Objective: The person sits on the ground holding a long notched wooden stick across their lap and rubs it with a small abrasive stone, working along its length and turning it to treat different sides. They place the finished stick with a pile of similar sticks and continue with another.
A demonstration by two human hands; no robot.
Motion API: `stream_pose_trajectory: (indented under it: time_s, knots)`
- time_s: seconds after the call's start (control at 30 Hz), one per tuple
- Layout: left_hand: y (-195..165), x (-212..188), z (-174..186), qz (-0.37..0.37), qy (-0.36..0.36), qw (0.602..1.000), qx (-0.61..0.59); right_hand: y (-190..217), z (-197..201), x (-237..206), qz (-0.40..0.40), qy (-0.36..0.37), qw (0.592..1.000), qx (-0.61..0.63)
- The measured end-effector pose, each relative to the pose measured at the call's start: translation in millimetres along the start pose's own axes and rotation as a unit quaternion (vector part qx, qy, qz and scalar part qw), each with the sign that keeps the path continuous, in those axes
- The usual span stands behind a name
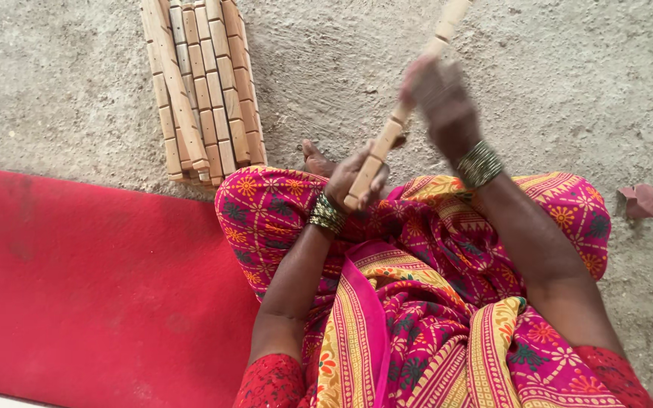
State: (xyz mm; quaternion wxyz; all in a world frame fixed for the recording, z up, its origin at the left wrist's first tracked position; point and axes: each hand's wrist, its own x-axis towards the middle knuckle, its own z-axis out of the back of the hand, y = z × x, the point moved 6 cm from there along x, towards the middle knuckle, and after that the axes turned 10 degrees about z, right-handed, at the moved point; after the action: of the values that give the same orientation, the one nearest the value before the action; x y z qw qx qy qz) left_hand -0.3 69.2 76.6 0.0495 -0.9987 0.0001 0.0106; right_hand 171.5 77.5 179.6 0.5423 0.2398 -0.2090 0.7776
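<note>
We see our left hand wrapped around the lower end of a long notched wooden stick, just above the lap. Our right hand is blurred higher up the same stick; it lies against the wood, but we cannot tell whether its fingers are closed. The stick tilts up and to the right, and its top runs out of the upper edge of the view.

There are no packages, labels or signs in sight. A stack of similar pale wooden sticks lies on the concrete floor to our left, its near end touching the edge of the patterned pink cloth. A red mat covers the floor on the left, its long edge straight. A small reddish stone sits apart on the right. Bare floor lies open ahead and to the right.
</note>
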Motion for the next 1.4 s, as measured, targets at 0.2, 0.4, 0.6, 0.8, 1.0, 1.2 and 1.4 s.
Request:
stream_pose_trajectory:
  time_s: [0.2, 0.4, 0.6, 0.8, 1.0, 1.2, 1.4]
  knots:
    - [3, -1, -6, 0.004, -0.018, 1.0, 0.024, -7, 0, -7, -0.028, -0.027, 0.997, -0.06]
    - [-11, 0, 29, -0.059, -0.065, 0.996, 0.019, 91, 11, 1, 0.124, 0.0, 0.988, 0.087]
    - [4, -3, 2, 0.011, -0.083, 0.994, 0.07, -30, -5, -9, -0.034, -0.004, 0.997, -0.065]
    - [-12, 1, 18, -0.046, -0.28, 0.859, 0.426, -21, -24, -32, -0.091, 0.059, 0.994, -0.005]
    - [-25, -2, 32, -0.043, -0.425, 0.61, 0.667, 69, -35, -27, 0.107, 0.084, 0.99, -0.025]
    - [-18, -1, 5, -0.092, -0.455, 0.324, 0.825, -31, -18, -30, -0.013, 0.069, 0.982, -0.175]
    - [-23, -4, 11, -0.132, -0.51, 0.297, 0.797, 48, -45, -31, 0.125, 0.138, 0.903, -0.388]
